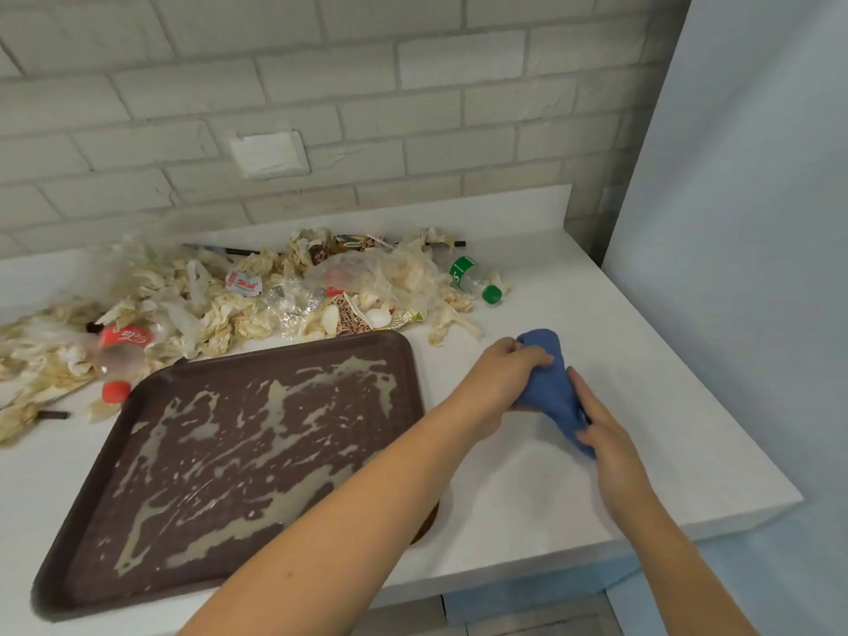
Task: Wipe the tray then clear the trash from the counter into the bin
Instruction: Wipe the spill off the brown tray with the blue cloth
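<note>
A brown tray (92,521) smeared with pale dried streaks lies on the white counter (573,488) at the front left. To its right, both hands hold a blue cloth (550,383) just above the counter. My left hand (509,364) grips the cloth's upper part, its forearm crossing over the tray's right corner. My right hand (601,429) grips the cloth's lower end. A heap of trash (257,300) lies behind the tray: crumpled napkins, plastic wrap, a red-labelled bottle (121,355) and a green-capped bottle (475,280).
A grey brick wall (321,107) stands behind the counter, with a white plate (270,153) fixed to it. A pale blue panel (757,222) borders the counter on the right. The counter's front edge runs diagonally at the lower right. No bin is in view.
</note>
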Demonstrator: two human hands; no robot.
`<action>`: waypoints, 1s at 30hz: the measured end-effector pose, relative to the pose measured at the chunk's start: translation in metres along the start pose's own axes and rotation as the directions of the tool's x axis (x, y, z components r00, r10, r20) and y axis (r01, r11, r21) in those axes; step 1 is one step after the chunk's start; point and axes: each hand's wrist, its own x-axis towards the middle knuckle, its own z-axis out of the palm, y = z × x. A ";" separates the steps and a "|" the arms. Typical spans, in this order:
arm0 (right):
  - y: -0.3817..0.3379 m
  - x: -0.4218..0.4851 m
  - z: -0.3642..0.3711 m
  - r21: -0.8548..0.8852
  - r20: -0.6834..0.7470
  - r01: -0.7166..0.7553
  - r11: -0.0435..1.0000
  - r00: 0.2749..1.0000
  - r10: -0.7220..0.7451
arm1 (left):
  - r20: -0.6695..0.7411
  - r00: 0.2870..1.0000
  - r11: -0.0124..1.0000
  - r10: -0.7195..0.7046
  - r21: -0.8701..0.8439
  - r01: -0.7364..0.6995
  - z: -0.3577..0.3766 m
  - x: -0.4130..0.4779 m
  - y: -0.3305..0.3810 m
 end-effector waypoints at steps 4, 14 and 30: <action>-0.027 0.000 0.036 0.393 0.012 -0.071 0.917 0.997 0.072 | 0.046 0.998 0.961 0.040 -0.274 -0.025 -0.033 -0.020 0.027; -0.056 0.000 0.150 0.649 0.358 -0.351 0.675 0.924 0.136 | -0.152 0.916 0.781 0.372 0.585 -0.220 -0.141 -0.042 0.000; -0.063 0.056 0.228 -0.699 -0.177 0.019 0.715 0.964 -0.199 | -0.725 0.650 0.680 0.228 0.597 0.426 -0.465 -0.106 -0.115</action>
